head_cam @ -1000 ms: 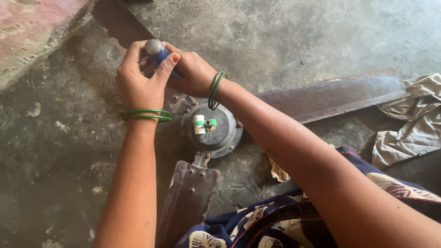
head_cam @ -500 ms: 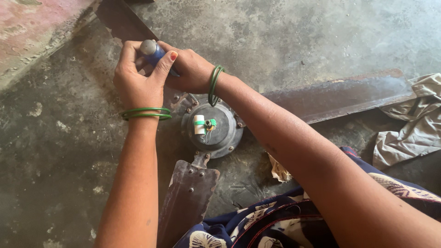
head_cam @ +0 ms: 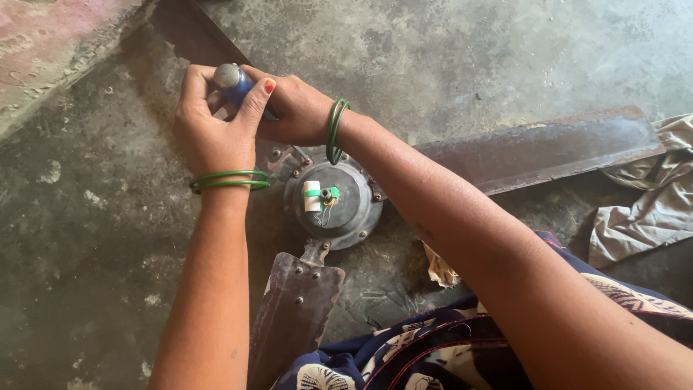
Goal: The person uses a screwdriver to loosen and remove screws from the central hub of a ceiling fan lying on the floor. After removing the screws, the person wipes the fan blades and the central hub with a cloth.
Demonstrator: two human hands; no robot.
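Both hands wrap a screwdriver with a blue handle and grey cap (head_cam: 232, 81), held upright above the far side of a grey ceiling fan motor (head_cam: 339, 202). My left hand (head_cam: 209, 123) grips the handle from the left, thumb up beside the cap. My right hand (head_cam: 292, 108) closes on it from the right. The tool's shaft and tip are hidden behind my hands. Green bangles circle both wrists. The motor lies on the concrete floor with a white capacitor and coloured wires on top. Dark rusty blades reach to the right (head_cam: 541, 148), toward me (head_cam: 296, 310) and to the far left (head_cam: 191, 32).
A crumpled grey cloth (head_cam: 650, 202) lies at the right beyond the blade tip. A scrap of paper (head_cam: 440, 267) sits under my right forearm. My patterned dark clothing (head_cam: 447, 354) fills the bottom edge. A pinkish raised ledge (head_cam: 50, 50) runs along the top left.
Both hands stay on the screwdriver at the same spot; the handle and hands have shifted only slightly, as if turning it. The fan has not moved.
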